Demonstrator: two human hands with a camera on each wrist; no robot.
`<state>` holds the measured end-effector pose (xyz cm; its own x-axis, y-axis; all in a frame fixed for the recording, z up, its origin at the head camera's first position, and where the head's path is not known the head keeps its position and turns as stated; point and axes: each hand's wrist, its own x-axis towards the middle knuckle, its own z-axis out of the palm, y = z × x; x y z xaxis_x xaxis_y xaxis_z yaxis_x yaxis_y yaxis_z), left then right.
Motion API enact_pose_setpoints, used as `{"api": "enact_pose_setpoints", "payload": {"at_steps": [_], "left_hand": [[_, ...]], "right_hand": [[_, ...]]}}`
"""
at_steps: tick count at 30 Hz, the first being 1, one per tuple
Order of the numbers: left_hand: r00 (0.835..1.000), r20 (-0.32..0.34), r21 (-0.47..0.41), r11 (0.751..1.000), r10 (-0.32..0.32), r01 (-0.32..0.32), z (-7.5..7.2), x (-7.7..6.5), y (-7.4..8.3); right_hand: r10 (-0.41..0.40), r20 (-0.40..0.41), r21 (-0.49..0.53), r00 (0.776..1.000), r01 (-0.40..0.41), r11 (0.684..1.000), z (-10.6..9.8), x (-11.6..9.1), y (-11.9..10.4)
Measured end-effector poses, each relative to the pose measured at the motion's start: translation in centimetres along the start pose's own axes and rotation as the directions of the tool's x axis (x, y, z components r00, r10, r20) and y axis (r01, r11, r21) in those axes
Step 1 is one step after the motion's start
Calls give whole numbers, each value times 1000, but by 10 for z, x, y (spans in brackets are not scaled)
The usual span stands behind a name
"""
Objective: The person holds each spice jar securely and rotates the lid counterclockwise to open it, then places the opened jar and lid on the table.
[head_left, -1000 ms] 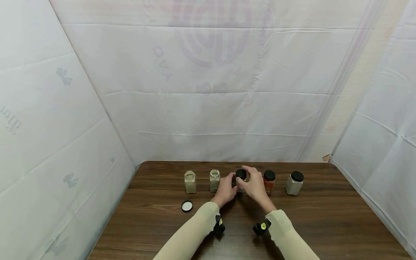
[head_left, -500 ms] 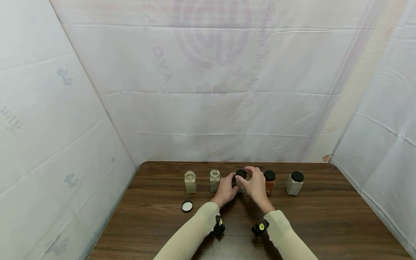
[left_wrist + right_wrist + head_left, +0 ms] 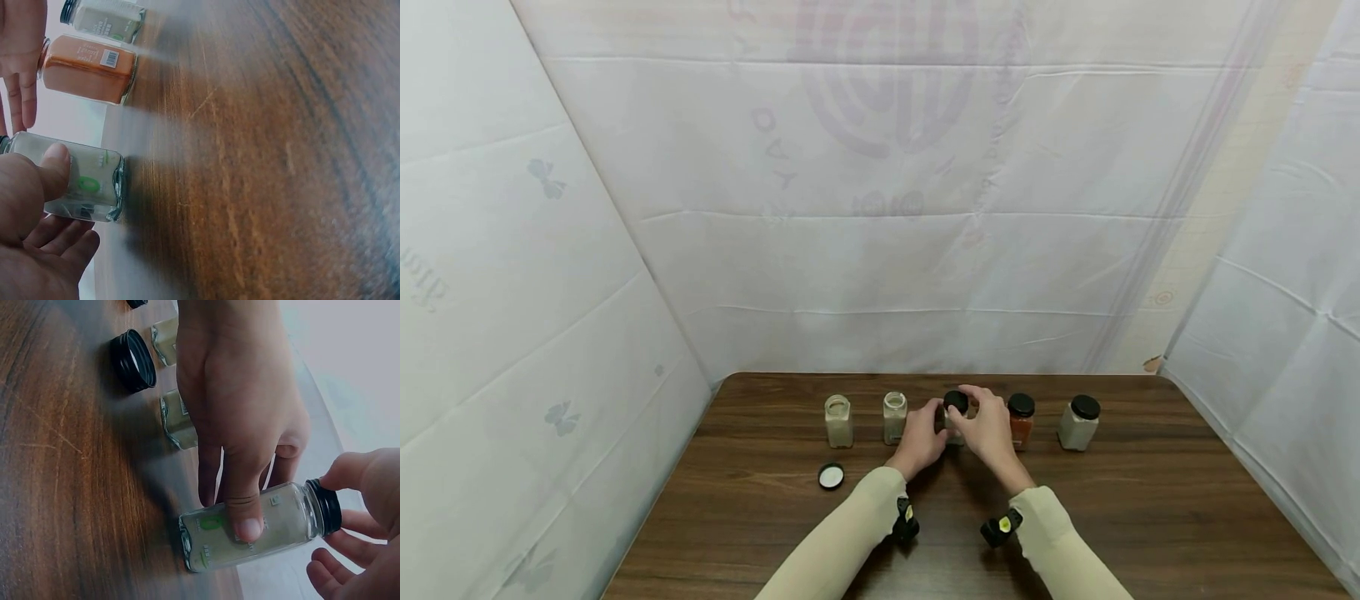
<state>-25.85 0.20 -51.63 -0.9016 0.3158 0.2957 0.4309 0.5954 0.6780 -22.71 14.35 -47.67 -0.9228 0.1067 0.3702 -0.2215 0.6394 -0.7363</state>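
A clear glass spice jar (image 3: 284,519) of pale powder, with green print on its side, stands upright on the table in the middle of the row. My left hand (image 3: 919,437) grips its body, thumb on the near side and fingers behind. My right hand (image 3: 991,427) holds the jar's black lid (image 3: 325,506) between thumb and fingers, as the right wrist view shows. The lid sits on the jar's mouth; whether it is loose cannot be told. In the left wrist view the lid is mostly cut off by the frame edge.
Left of my hands stand two lidless jars, one nearer (image 3: 894,418) and one farther left (image 3: 839,422). An upturned black lid (image 3: 831,476) lies before them. To the right are a lidded orange-red jar (image 3: 1021,425) and a lidded pale jar (image 3: 1078,425). A white sheet (image 3: 880,267) hangs behind.
The fingers of my right hand shift slightly around the lid, the thumb moving left and then back. My left hand and the jars stay in place.
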Motion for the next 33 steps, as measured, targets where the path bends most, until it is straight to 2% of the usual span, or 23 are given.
{"api": "enact_pose_setpoints", "payload": {"at_steps": [11,24,28,33], "left_hand": [[1000,-7,15,1000,8,-8,2,1,-1],[1000,-13,20,1000,15,-14,2,1,-2],[1000,-1,10,1000,7,-7,2,1,-2],[1000,-4,11,1000,6,-6,2,1,-3]], "right_hand": [[-5,25,-1,1000,5,1000,1,1,3],[20,-48,-9,999,-20,1000,4,1,4],[36,-38,-14,999,-36,999,4,2,4],[20,22,-15,1000,-20,1000,4,2,5]]}}
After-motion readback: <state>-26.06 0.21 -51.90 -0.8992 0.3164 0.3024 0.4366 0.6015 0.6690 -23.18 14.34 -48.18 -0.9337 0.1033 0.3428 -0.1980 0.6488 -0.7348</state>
